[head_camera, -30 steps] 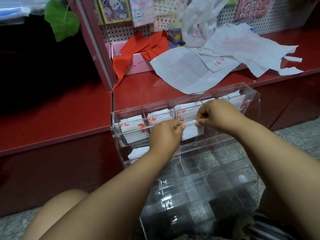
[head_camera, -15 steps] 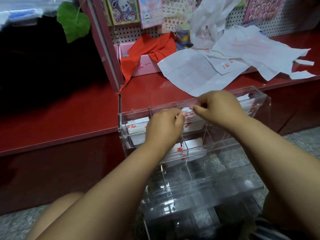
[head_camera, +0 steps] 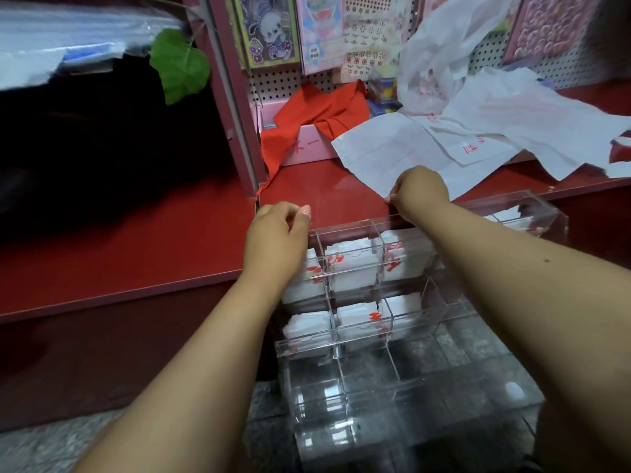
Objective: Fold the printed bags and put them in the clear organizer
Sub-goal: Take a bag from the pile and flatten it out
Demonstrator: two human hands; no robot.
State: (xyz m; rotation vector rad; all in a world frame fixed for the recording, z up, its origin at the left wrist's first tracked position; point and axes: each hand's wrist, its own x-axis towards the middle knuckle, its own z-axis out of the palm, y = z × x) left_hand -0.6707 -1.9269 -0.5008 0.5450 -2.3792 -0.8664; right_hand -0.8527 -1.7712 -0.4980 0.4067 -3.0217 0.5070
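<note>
The right hand (head_camera: 421, 191) pinches the near corner of a flat printed bag (head_camera: 386, 155) on the red surface (head_camera: 143, 247). The left hand (head_camera: 276, 238), fingers curled and holding nothing, hovers at the clear organizer (head_camera: 403, 377) — folded bags (head_camera: 351, 273) fill its far compartments. More unfolded bags (head_camera: 512, 117) lie far right.

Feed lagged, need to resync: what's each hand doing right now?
Left hand: fingers curled, holding nothing visible.
Right hand: pinching the corner of an unfolded printed bag.
</note>
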